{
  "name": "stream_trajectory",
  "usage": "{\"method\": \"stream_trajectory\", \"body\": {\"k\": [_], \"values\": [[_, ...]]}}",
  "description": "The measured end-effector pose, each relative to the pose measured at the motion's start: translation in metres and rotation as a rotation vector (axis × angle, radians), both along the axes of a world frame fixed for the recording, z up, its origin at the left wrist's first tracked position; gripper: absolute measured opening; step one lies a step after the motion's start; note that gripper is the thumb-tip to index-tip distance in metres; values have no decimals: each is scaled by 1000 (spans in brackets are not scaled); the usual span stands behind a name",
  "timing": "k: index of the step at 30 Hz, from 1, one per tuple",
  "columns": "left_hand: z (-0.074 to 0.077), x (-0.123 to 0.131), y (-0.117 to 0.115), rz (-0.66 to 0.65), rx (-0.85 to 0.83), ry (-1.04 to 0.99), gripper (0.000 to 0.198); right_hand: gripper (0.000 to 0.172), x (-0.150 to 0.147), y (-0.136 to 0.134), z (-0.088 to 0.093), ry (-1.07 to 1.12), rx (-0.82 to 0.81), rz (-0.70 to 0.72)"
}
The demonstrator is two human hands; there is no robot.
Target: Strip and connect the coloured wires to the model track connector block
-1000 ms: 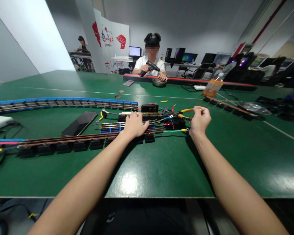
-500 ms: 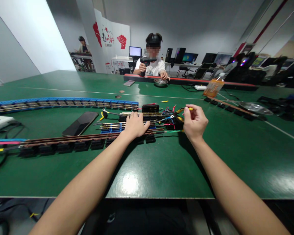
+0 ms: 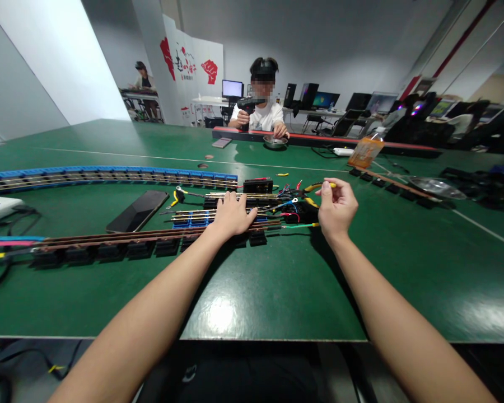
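Observation:
My left hand (image 3: pixel 232 215) lies flat with fingers spread across the metal rails (image 3: pixel 193 216) and their blue holders, touching them. My right hand (image 3: pixel 338 210) is closed on one handle of the pliers (image 3: pixel 312 201), which have yellow-and-black handles spread apart. The jaws point left among thin coloured wires (image 3: pixel 292 215); what lies between them is too small to tell. Under my left wrist runs a long strip of brown rails (image 3: pixel 121 237) on black holders. A green wire (image 3: pixel 300 225) comes out of its right end and reaches my right hand.
A phone (image 3: pixel 138 211) lies left of my left hand, with a curved blue track (image 3: pixel 109 174) behind it. Across the table a person (image 3: pixel 262 115) holds a black power tool beside a metal bowl (image 3: pixel 275 142). An orange drink bottle (image 3: pixel 367 148) stands at the right.
My right hand has shifted slightly right, and the pliers' handles show more plainly and look wider apart. My left hand has stayed in place.

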State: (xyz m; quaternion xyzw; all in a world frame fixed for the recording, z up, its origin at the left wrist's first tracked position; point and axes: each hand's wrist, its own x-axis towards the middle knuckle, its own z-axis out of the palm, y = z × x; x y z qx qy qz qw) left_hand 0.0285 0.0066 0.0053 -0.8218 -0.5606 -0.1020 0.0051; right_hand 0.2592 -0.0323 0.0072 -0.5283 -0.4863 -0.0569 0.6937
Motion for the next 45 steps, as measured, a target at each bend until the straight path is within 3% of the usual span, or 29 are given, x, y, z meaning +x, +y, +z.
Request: {"method": "stream_trajectory", "body": {"k": [8, 14, 18, 29, 38, 45], "values": [[1, 1, 1, 3, -3, -11, 61, 31, 4, 3, -3, -91, -66, 153], [-1, 0, 2, 5, 8, -7, 62, 29, 10, 1, 2, -235, -102, 92], [-2, 0, 2, 5, 8, -12, 64, 30, 9, -2, 6, -188, -155, 119], [-2, 0, 1, 2, 5, -24, 64, 41, 4, -10, 14, -60, -370, 420], [-2, 0, 1, 1, 6, -25, 63, 51, 1, -12, 17, 63, -540, 525], [-2, 0, 0, 1, 27, -2, 63, 48, 3, -12, 15, 17, -608, 640]]}}
